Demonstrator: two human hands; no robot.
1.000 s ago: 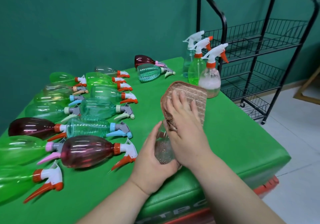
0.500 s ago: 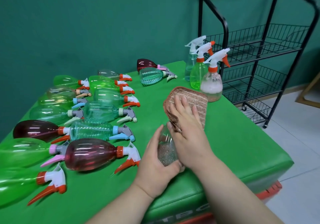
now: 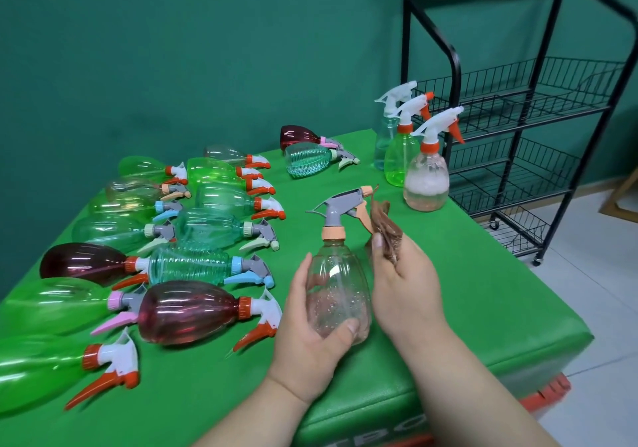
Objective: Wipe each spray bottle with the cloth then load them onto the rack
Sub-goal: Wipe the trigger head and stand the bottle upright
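Green padding covers the table [image 3: 483, 308] in front of you, with a teal wall [image 3: 207, 49] behind it and a black wire rack [image 3: 518, 108] standing on the tiled floor [image 3: 587, 308] just beyond the table's far right corner. Your left hand [image 3: 310, 336] is wrapped round the lower body of a clear spray bottle [image 3: 338, 294], thumb across the front near the base, holding it upright over the near part of the table. Its grey and peach trigger head points to your right. Your right hand [image 3: 404, 284] is just beside the bottle's right shoulder and grips the brown cloth [image 3: 386, 232], bunched between thumb and fingers so that it sticks up next to the trigger. You cannot tell whether the cloth touches the bottle. To your left, many bottles lie on their sides in rows, mostly green and teal, with a dark red one [image 3: 186, 312] nearest your left hand. Farther back, a small dark red bottle [image 3: 297, 135] and a ribbed teal bottle [image 3: 309, 161] lie side by side. Three bottles stand upright near the rack: a frosted clear one [image 3: 426, 184], a green one [image 3: 400, 160] and a pale blue one [image 3: 383, 146].
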